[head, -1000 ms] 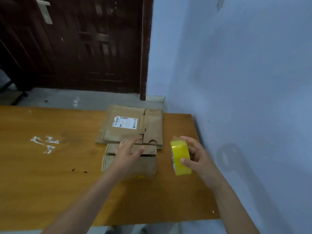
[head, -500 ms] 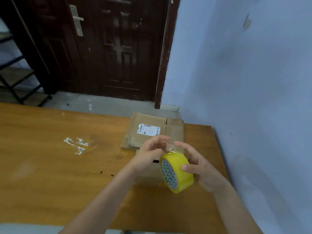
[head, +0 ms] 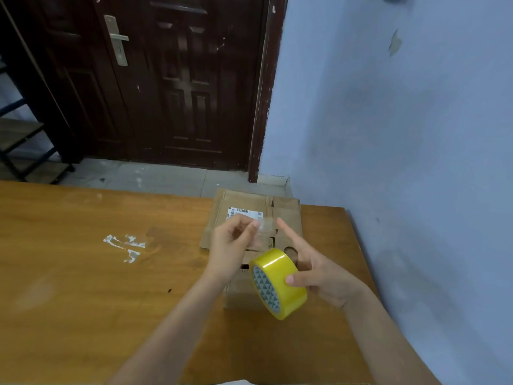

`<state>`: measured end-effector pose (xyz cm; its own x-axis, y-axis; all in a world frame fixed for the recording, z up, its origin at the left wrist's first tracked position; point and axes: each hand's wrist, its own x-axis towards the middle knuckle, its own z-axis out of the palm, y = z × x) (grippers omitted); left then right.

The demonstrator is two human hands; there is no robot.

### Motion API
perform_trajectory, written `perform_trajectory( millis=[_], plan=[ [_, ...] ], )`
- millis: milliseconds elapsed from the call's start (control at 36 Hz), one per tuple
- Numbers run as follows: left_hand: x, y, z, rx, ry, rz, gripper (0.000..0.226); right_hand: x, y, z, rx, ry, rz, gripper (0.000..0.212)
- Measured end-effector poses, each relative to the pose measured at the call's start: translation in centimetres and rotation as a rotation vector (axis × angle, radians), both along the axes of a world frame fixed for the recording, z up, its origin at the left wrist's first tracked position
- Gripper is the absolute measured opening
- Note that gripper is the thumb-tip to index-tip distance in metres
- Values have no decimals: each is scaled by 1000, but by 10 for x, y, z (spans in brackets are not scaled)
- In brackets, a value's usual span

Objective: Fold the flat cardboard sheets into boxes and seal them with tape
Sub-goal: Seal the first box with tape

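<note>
My right hand [head: 322,270] holds a yellow tape roll [head: 279,283] above the table, thumb on its outer face and index finger pointing up. My left hand [head: 231,245] pinches the clear free end of the tape [head: 263,227], stretched up and left from the roll. Beneath the roll sits a small folded cardboard box [head: 236,294], mostly hidden by my hands and the roll. Behind it lies a stack of flat cardboard sheets [head: 286,212] with a white shipping label [head: 245,212].
The wooden table [head: 83,287] carries white tape scraps [head: 125,245] at left. A blue wall [head: 402,162] runs close along the table's right edge. A dark wooden door [head: 166,79] stands beyond the far edge, and a metal shelf [head: 19,145] at far left.
My left hand left the box, took the tape's free end and pulled it up and left off the roll. The right hand tilted the roll. The view rose toward the door.
</note>
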<state>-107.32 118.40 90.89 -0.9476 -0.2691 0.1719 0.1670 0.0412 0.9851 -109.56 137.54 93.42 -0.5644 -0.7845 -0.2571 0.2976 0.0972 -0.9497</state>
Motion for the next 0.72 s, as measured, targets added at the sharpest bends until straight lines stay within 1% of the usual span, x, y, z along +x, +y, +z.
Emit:
perform_trajectory(
  millis=[111,167,222,250,306,361,417,472,528,583,639,722],
  plan=[
    [1,-4,-1,237,-85,251,17,-3,2,-1,-26,23,-137,93],
    [0,-6,0,368,-130,282,17,-3,4,-3,-49,20,-198,92],
    [-1,-4,3,449,-170,286,16,-2,2,-5,-27,60,-227,93],
    [-3,-2,5,476,-191,294,16,0,0,-5,22,113,-241,96],
    [-6,2,8,514,-220,318,17,4,-7,-5,217,317,-299,100],
    [-9,8,11,541,-231,350,16,5,-15,-7,375,519,-419,98],
    [-11,14,15,571,-233,357,16,5,-19,-11,420,693,-596,88],
    [-12,20,21,616,-230,340,15,4,-22,-14,384,810,-785,75],
    [-12,26,28,677,-236,319,13,3,-23,-12,257,823,-968,64],
    [-12,31,36,751,-247,290,15,-2,-22,-7,130,829,-1131,59],
    [-12,36,41,821,-264,249,15,-10,-20,-5,17,777,-1252,60],
    [-12,42,42,932,-317,181,13,-23,-16,-2,-130,611,-1334,53]
  ],
)
